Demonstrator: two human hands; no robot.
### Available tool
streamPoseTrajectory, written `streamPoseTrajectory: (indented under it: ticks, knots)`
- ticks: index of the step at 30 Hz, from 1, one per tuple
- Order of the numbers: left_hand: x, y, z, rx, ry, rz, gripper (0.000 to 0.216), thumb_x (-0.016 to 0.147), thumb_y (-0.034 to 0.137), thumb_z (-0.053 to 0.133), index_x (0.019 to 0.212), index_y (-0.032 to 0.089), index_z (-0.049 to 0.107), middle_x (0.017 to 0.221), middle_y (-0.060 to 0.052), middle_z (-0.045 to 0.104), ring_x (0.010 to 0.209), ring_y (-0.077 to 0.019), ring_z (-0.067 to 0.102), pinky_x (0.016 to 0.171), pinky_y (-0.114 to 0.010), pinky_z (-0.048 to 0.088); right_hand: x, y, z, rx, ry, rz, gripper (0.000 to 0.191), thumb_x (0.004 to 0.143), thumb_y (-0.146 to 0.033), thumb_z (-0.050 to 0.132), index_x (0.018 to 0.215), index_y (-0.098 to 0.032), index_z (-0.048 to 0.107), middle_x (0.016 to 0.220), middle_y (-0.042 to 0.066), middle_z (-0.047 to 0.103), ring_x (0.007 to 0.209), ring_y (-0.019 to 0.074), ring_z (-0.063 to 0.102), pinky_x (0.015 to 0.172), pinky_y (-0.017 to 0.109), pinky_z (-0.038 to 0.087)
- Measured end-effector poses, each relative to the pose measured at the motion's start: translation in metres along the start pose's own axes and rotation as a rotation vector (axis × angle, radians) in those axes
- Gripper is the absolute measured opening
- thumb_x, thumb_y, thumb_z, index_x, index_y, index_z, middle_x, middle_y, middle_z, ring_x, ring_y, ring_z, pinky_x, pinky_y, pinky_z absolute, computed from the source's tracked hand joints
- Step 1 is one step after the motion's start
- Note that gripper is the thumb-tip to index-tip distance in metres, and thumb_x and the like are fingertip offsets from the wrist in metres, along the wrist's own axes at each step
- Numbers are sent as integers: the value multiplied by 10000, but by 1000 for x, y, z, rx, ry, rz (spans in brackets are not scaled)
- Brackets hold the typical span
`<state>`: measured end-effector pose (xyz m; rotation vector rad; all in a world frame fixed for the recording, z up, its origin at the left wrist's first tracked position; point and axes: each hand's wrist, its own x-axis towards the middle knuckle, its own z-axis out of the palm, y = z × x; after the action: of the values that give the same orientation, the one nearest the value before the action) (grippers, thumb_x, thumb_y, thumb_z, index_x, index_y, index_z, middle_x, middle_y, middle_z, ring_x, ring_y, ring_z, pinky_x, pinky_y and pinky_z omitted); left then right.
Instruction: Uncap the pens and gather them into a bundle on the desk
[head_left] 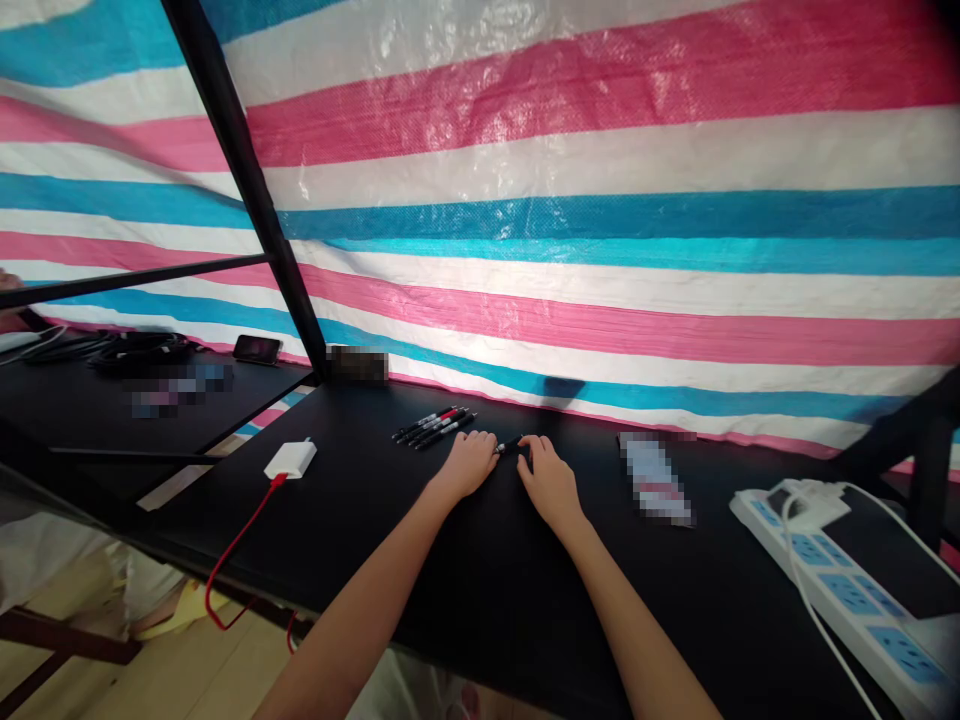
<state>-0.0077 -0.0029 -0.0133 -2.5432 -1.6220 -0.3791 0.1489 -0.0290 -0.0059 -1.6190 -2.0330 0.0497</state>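
Resting on the black table (487,580) at the left was a white charger (290,459), its red cable (240,540) trailing off the near edge. A row of pens (435,425) lay just beyond the left hand (469,465), apart from it. That hand's fingers were curled around one end of a small black pen (512,445). The right hand (550,480), fingers likewise bent, gripped the other end, low over the tabletop. Farther right sat a blurred packet (656,480), then a white power strip (832,575).
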Motion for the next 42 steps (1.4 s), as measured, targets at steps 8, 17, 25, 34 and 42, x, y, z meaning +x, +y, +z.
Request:
streamPoseTrajectory:
  ticks: [8,17,25,34,42]
  knots:
    - [7,6,-3,-415,129,-59,220,831,308,387,816,161,550,795,-47,579,755,-163,503,704,-295,349,7,9,8,402,-112,136,184,769,-298,441,769,-216,606,613,-11,547,552,123,497,502,223,326]
    - [18,10,-7,-1255,206,-177,296,784,394,465,810,119,569,598,12,478,584,-88,458,572,-209,382,-1,-24,21,1019,-139,244,238,662,-413,570,702,-179,587,487,-46,465,375,69,379,370,194,284]
    - [15,14,-10,-1092,262,-125,347,840,361,370,1005,130,567,689,-13,532,666,-110,484,666,-230,400,9,-7,21,1199,14,352,254,695,-415,530,753,-168,519,574,-30,531,355,63,440,323,168,280]
    - [10,26,-2,-829,69,37,337,873,294,278,1049,183,542,630,33,494,587,-94,448,631,-213,353,24,35,2,1347,320,452,306,734,-443,483,880,-175,481,970,70,618,612,104,606,391,137,359]
    - [10,25,-1,-802,52,42,292,867,291,301,956,171,552,645,29,512,597,-95,457,622,-209,343,24,29,3,1362,293,462,258,728,-381,483,862,-162,507,961,86,644,545,102,606,370,141,318]
